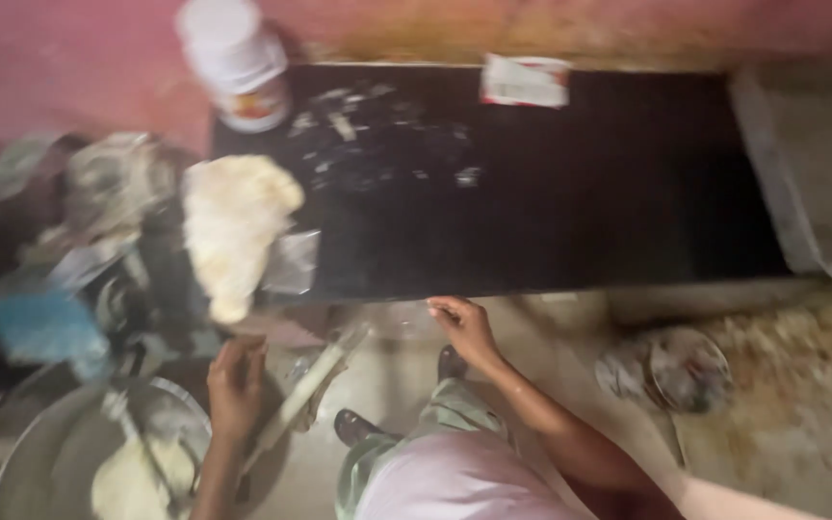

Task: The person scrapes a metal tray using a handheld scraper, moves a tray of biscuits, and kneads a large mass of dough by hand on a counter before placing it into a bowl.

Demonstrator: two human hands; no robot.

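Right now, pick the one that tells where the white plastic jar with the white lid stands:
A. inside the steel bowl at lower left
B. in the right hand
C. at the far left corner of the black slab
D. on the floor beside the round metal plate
C: the white plastic jar stands at the far left corner of the black slab, by the pink wall, far from both hands.

glossy black stone slab [551, 193], dull metal bowl [40, 453], white plastic jar [235, 60], rough gritty floor [801, 404], soft pale dough [233, 226].
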